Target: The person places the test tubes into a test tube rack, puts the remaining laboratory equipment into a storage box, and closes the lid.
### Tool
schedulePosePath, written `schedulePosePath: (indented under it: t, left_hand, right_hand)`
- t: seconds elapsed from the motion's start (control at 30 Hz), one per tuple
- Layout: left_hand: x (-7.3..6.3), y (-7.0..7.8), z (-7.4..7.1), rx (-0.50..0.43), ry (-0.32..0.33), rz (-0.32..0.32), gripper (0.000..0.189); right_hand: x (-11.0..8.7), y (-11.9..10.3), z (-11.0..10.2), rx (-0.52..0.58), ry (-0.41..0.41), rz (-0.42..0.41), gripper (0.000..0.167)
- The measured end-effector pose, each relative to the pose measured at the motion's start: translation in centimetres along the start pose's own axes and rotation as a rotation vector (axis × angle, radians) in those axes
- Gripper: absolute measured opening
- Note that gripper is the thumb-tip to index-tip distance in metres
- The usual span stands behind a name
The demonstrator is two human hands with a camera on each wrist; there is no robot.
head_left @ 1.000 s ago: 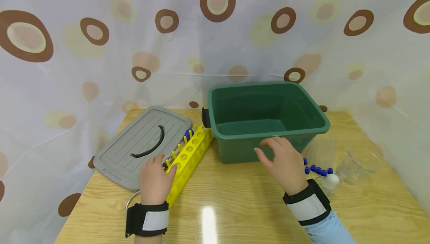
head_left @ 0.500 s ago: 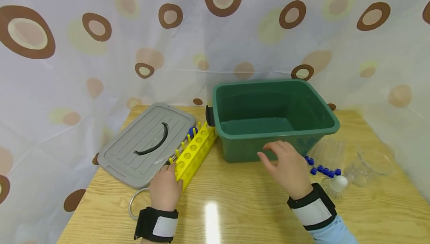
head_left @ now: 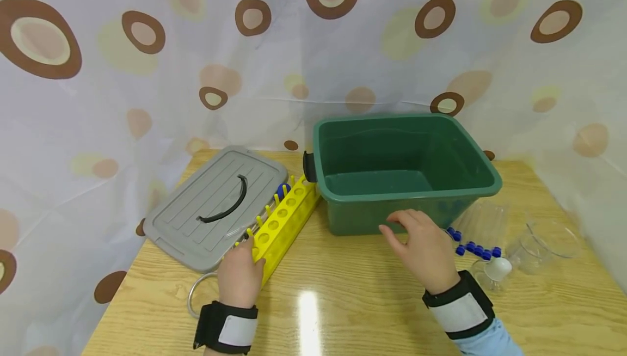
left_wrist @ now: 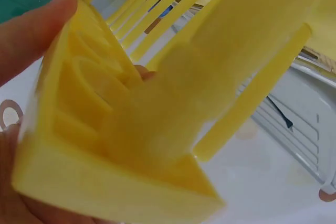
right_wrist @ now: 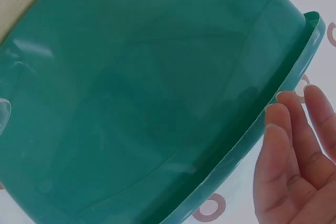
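Note:
My left hand (head_left: 240,277) grips the near end of a long yellow test tube rack (head_left: 283,217), which has pegs along its left side. In the left wrist view the thumb (left_wrist: 44,27) presses one edge of the rack, while the other fingers lie mostly hidden behind it. In front of a green plastic bin (head_left: 360,215) hovers my right hand (head_left: 423,252), thumb and fingers loosely bent and holding nothing. The right wrist view has the fingertips (right_wrist: 275,135) close to the bin's rim; whether they touch it I cannot tell.
A grey lid (head_left: 196,209) with a black handle lies left of the rack, a metal ring (head_left: 192,297) near it. Right of the bin are clear tubes (head_left: 485,220), several blue caps (head_left: 471,247), a white-topped glass item (head_left: 497,270) and clear glassware (head_left: 534,250).
My left hand has come down onto the rack's near end and taken hold of it. The right hand keeps about the same pose by the bin. The head view has shifted slightly.

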State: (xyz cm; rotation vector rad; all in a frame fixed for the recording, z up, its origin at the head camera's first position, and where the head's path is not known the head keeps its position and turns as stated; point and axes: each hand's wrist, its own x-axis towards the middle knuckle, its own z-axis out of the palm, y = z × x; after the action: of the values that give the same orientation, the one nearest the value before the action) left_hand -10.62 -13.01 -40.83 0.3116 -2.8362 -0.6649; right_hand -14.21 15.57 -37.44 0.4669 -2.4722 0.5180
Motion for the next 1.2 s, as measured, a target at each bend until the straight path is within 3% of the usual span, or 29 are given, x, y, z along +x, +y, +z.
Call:
schedulePosePath:
  t: [0.3, 0.67, 0.9, 1.2]
  left_hand:
    - [-0.1, -0.3, -0.3, -0.052, 0.009, 0.004, 0.045]
    - [-0.1, -1.3, -1.8, -0.041, -0.069, -0.006, 0.046]
    - [-1.0, -1.8, -2.7, -0.029, -0.148, -0.014, 0.05]
    - [-2.9, -3.9, -4.2, 0.024, -0.24, 0.007, 0.055]
  right_hand:
    - [-0.1, 0.1, -0.1, 0.011, 0.015, -0.005, 0.017]
    - [-0.2, 0.5, -0.2, 0.004, 0.014, 0.003, 0.017]
    - [-0.3, 0.5, -0.3, 0.007, 0.017, 0.002, 0.017]
    - [-0.3, 0.8, -0.7, -0.008, -0.003, 0.023, 0.016]
